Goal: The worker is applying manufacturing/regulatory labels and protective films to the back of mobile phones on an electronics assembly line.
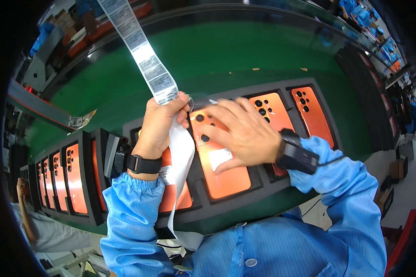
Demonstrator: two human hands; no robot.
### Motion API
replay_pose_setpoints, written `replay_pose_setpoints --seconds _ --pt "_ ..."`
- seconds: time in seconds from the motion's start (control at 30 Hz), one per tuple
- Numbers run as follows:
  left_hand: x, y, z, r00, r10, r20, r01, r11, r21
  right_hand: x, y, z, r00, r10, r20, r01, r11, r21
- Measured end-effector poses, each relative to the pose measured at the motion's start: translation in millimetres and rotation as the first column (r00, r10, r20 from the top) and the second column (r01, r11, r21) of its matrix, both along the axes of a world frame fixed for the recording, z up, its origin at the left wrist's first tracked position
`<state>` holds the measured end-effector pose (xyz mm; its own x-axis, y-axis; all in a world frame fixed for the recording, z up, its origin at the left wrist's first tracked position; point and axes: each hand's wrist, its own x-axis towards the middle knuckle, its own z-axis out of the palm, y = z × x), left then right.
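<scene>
My left hand point(156, 123) pinches a long strip of printed white labels point(145, 55). The strip rises away from me above the hand, while its blank tail hangs down toward my lap. My right hand point(245, 134), fingers spread, lies over an orange phone point(233, 182) set back-up in a dark foam tray point(259, 196). Its thumb is at the lower edge of a white label point(220, 158) on that phone; some fingers are smeared by motion. Left of it, another orange phone point(184, 198) is partly covered by the strip and also bears a label.
Two more orange phones, one point(278, 115) partly under my right hand and one point(313, 119) at the tray's right end, share the tray. On the left, another foam tray point(95, 180) holds several phones. Dark trays point(363, 92) are stacked at right on the green bench point(208, 51).
</scene>
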<state>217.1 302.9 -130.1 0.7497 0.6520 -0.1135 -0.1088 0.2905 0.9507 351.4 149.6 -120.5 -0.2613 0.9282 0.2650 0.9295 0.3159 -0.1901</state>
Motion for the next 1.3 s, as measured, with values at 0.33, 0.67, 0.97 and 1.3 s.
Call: replay_pose_setpoints --seconds 0.33,0.67,0.97,1.3 --pt "-21.1 -1.6 12.0 0.990 -0.141 0.010 0.141 0.988 -0.062 19.7 29.1 -20.7 0.966 0.028 -0.256 0.014 0.987 0.160" --pt "-89.1 -49.9 50.1 0.947 -0.299 0.117 0.316 0.933 -0.173 10.2 -30.7 11.0 0.646 0.055 -0.762 -0.414 0.863 -0.289" --pt "-78.0 -101.4 49.1 0.936 -0.353 -0.011 0.344 0.918 -0.199 -48.6 -31.1 32.3 0.856 0.129 -0.501 0.072 0.929 0.362" --pt "-60.0 -120.5 53.7 0.971 -0.070 0.228 0.179 0.847 -0.500 -48.4 -33.7 28.0 0.956 0.101 -0.276 0.056 0.859 0.508"
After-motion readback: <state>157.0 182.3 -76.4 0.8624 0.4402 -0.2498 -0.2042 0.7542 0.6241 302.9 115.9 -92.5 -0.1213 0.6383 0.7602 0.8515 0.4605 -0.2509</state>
